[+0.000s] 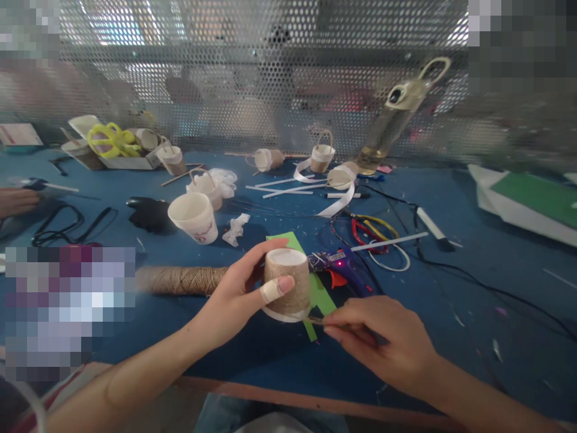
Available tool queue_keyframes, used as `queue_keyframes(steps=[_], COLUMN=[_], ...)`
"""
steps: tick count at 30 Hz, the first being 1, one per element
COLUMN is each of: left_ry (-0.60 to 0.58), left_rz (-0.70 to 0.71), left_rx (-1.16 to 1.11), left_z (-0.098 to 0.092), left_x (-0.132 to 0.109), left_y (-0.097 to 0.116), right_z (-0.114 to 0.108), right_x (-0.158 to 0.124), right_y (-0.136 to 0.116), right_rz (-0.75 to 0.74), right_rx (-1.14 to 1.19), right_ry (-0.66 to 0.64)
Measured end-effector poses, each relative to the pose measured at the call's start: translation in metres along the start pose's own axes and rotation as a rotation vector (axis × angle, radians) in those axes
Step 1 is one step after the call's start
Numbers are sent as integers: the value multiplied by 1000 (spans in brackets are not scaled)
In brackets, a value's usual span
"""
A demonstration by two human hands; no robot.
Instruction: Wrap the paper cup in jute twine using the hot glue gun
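Observation:
My left hand [252, 288] is closed around a paper cup [291, 285] turned upside down, its side wrapped in brown twine and its white base facing up. A bandage [271, 291] circles the left thumb. At the cup's lower right edge, my right hand [383, 340] pinches the end of the twine [316, 320], which runs to the rim. Beneath the cup lies a green paper strip [322, 294]. A blue glue gun [354, 270] with a lit red light rests just beyond. Left of the cup, a spool of twine [184, 281] lies on its side.
A white paper cup [193, 216] stands left of centre. Small twine-covered baskets [322, 157], white strips [288, 191] and red-and-yellow-handled pliers [372, 234] lie farther back. A clear bottle [387, 120] leans near the perforated metal screen [252, 90]. Another person's hand [18, 201] is at far left.

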State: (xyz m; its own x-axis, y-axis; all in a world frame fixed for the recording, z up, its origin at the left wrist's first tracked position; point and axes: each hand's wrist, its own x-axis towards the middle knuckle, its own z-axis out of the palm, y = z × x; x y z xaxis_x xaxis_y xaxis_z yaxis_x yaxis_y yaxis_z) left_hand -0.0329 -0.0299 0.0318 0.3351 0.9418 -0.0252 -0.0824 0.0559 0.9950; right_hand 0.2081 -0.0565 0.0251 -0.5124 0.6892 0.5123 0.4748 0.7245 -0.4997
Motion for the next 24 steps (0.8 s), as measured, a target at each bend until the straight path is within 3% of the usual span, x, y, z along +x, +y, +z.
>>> queue_keyframes(steps=[6, 15, 24], left_ry=[-7, -3, -2], left_rz=[-32, -79, -110], left_rx=[-40, -10, -62], left_z=[3, 1, 1], left_x=[-2, -1, 1], left_y=[1, 3, 2], right_z=[-8, -8, -3], right_x=[1, 3, -5], right_y=[-8, -8, -4], right_rz=[-139, -76, 57], right_rx=[-21, -161, 60], right_ry=[25, 107, 45])
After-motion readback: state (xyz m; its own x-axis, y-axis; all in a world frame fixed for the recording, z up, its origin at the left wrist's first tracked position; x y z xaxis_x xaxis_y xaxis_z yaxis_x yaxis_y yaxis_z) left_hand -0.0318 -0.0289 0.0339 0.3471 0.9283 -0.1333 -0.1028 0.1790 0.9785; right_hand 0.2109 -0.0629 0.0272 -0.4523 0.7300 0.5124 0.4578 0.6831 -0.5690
